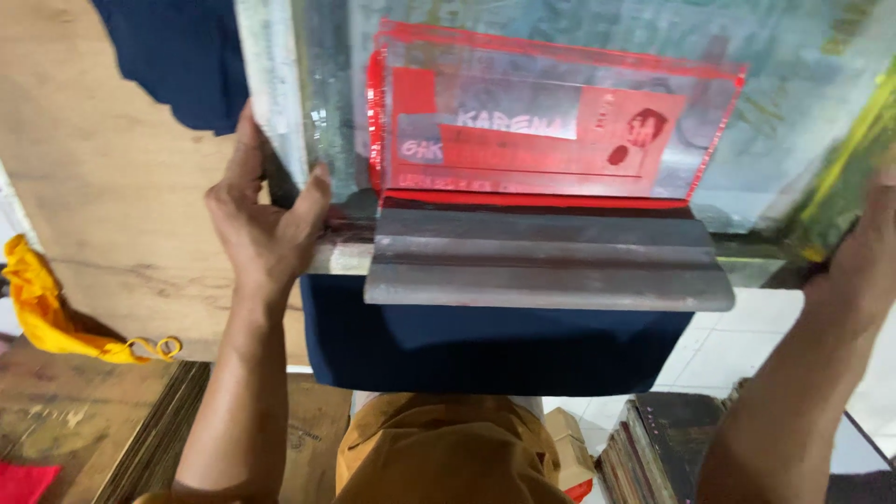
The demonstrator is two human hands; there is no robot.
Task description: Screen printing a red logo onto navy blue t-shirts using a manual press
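Left hand (pixel 266 224) gripped near-left corner of printing screen frame (pixel 280 103); right hand (pixel 863 252) clasped right edge. Squeegee (pixel 546 257) lay on screen, navy cloth (pixel 485 350) beneath.

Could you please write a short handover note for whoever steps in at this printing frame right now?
Left hand: gripping the near left corner of the screen frame.
Right hand: on the frame's right edge; grip partly out of view.
Squeegee: lies across the frame's near edge, red ink along its blade.
Navy cloth: under the frame, hanging over the board's edge.
Done: red ink is on the mesh.
Left: whether the print has taken cannot be seen; the frame hides it.
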